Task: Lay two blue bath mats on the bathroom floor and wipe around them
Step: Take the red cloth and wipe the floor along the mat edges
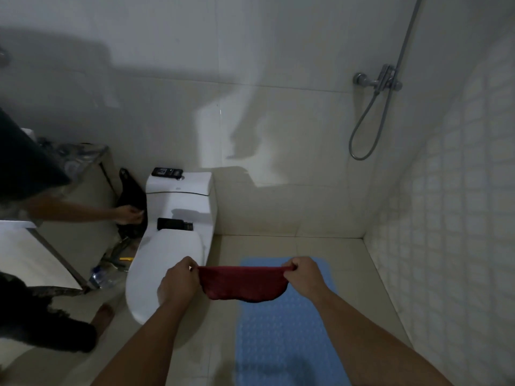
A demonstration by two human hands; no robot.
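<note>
One blue bath mat (pixel 289 335), bumpy-textured, lies flat on the tiled floor (pixel 359 274) just right of the toilet (pixel 170 254). Above its far end, a red cloth (pixel 243 284) hangs stretched. Left hand (pixel 178 280) and right hand (pixel 303 277) each pinch a top corner, forearms extended forward.

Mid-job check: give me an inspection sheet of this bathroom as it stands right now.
Surface: beige tiled floor, dim light.
Job's things: one blue textured rubber bath mat flat on the floor beside the white toilet; second mat not seen. Dark red wiping cloth stretched in the air above the mat.
Clutter: two black devices on the toilet; clear plastic bottle beside its base.
Grippers: left hand and right hand each pinch a cloth corner.
Cables: grey shower hose on the wall.
Surroundings: second person's hand on a black bag.
</note>
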